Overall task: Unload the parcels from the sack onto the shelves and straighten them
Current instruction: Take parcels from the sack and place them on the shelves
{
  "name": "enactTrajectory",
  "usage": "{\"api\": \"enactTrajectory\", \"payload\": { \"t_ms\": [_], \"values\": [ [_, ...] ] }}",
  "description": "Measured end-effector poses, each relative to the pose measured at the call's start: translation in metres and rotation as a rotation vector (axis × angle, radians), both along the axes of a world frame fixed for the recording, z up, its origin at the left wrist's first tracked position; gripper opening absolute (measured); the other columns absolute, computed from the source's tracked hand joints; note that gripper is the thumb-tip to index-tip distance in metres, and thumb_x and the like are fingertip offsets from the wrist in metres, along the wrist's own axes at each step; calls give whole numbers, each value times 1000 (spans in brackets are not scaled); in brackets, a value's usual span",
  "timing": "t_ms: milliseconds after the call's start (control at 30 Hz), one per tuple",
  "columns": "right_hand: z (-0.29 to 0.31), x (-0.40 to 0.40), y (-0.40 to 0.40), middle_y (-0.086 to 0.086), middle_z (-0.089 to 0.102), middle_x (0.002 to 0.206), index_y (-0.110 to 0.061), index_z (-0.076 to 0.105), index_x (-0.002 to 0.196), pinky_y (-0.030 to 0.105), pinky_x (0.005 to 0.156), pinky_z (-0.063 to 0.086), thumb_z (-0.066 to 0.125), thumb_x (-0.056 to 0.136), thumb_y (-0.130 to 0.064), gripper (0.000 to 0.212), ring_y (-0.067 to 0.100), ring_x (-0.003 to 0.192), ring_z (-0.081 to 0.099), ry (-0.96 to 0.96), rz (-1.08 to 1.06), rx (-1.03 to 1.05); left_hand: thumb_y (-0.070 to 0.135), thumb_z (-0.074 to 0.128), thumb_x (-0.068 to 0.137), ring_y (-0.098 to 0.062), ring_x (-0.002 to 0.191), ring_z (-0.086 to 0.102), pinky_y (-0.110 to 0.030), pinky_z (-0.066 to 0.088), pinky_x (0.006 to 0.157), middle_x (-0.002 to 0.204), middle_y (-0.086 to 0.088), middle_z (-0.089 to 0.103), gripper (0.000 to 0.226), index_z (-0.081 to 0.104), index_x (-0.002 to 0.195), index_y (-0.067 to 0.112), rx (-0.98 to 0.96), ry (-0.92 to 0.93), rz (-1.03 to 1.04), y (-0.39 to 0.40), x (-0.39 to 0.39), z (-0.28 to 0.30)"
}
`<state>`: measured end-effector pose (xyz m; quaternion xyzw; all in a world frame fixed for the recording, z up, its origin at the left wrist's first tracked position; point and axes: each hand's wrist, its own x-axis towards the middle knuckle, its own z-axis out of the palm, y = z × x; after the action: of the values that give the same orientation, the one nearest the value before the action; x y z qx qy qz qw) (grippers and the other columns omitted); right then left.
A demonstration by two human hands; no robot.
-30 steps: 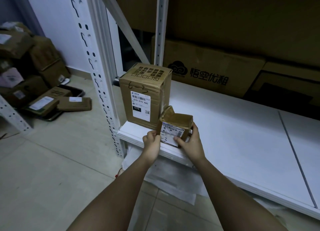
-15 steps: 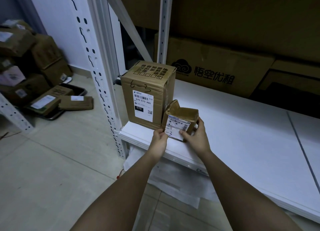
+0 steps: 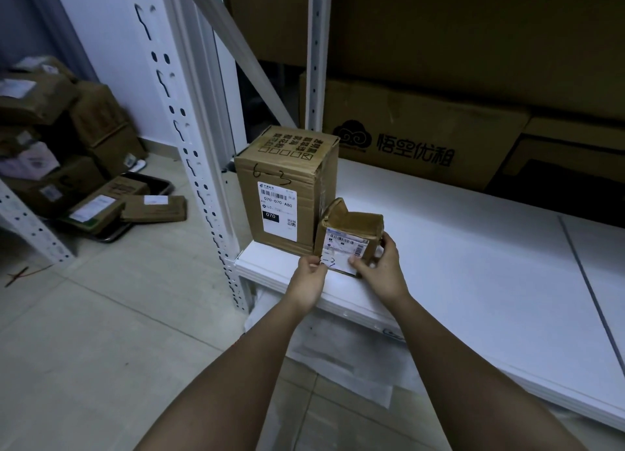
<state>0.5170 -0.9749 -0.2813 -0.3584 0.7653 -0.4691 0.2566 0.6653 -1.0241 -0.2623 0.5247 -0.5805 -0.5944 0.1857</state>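
Your left hand [image 3: 309,274] pinches the lower left corner of the small taped parcel [image 3: 350,235] and your right hand [image 3: 380,268] grips its right side; square it flush against the tall carton [image 3: 287,190] just beyond your left hand, then release. The parcel sits upright at the white shelf's [image 3: 473,264] front edge, label facing you, with no long axis evident.

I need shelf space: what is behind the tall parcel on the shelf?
Behind the tall parcel stand a white upright and a large printed carton. The shelf directly behind it is hidden.
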Motion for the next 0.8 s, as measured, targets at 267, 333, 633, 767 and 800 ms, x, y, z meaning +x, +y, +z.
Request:
{"api": "enactTrajectory", "payload": {
  "t_ms": [267,333,633,767,800],
  "values": [
    [74,-1,44,14,48,141,-10,38,142,40,103,40,67,87,-40,69,28,125,50,29,6,323,24,44,97,-24,81,57,-26,38,62,91,-10,61,25,49,72,20,42,-147,-55,19,7,78],
    [112,0,55,12,58,131,-11,51,131,37,100,43,56,94,-42,49,28,116,57,53,42,397,22,44,97,-23,76,54,-25,36,57,92,-10,59,21,51,78,17,73,-162,-82,29,6,113],
    [332,15,104,8,70,102,-15,58,95,34,83,50,54,94,-36,22,25,88,67,-74,77,507,13,45,99,-21,78,55,-21,48,64,103,-16,58,18,55,110,3,36,-265,-275,69,-5,336],
    [437,22,144,7,67,91,-12,55,91,24,61,42,54,94,-32,20,17,67,61,-124,76,554,21,49,98,-25,77,57,-24,43,59,94,-16,64,19,58,95,4,64,-376,-468,99,-7,448],
    [459,24,155,7,66,90,-11,55,92,24,60,41,54,94,-32,21,16,64,59,-133,79,559,18,50,96,-22,68,55,-21,40,51,83,-13,63,18,57,90,3,66,-385,-492,108,-7,471]
  ]
}}
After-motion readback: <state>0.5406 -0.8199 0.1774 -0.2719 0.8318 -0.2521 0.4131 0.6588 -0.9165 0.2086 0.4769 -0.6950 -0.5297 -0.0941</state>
